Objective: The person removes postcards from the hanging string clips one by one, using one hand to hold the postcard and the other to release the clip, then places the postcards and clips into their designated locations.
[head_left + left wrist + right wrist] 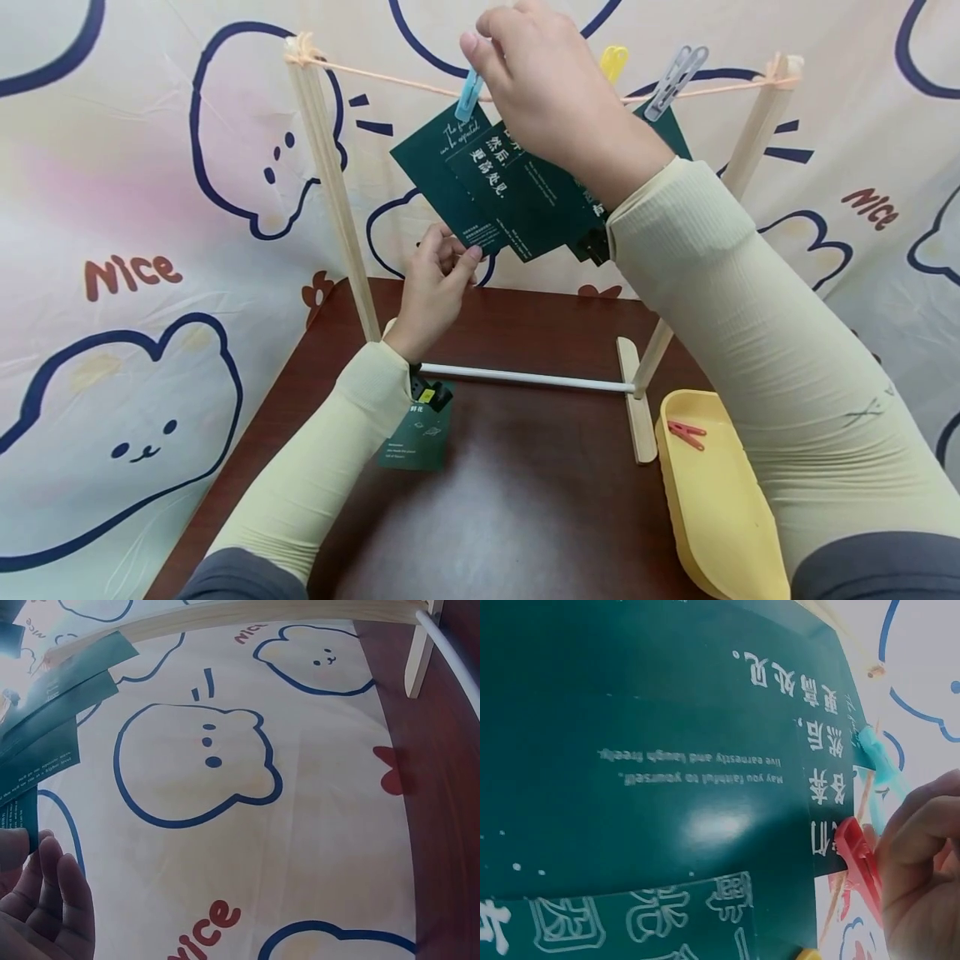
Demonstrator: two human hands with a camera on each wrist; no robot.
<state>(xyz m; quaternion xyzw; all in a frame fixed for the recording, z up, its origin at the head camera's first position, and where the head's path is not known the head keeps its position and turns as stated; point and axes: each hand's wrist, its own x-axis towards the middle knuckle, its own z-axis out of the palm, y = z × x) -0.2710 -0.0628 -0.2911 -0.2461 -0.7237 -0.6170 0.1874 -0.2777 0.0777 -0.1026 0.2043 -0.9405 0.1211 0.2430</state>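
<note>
My right hand (pixel 555 92) is up at the string, its thumb and fingers pinching the top of a light-blue clothespin (pixel 468 96). That clothespin sits on the upper corner of the leftmost dark green card (pixel 431 158). Below, my left hand (pixel 435 283) pinches the same card's lower corner between thumb and fingers. A second green card (pixel 510 196) with white lettering overlaps it; a red clothespin (pixel 861 862) at its top shows in the right wrist view beside my fingers. Farther right, a yellow clothespin (pixel 613 62) and a translucent grey clothespin (pixel 677 83) stand on the string.
Two wooden posts, left (pixel 333 183) and right (pixel 761 125), carry the peach string (pixel 390 79). A white rod (pixel 525 377) joins their bases. Another green card (pixel 416 437) lies on the brown table (pixel 540 500). At right, a yellow tray (pixel 678 508) contains red clothespins (pixel 686 433).
</note>
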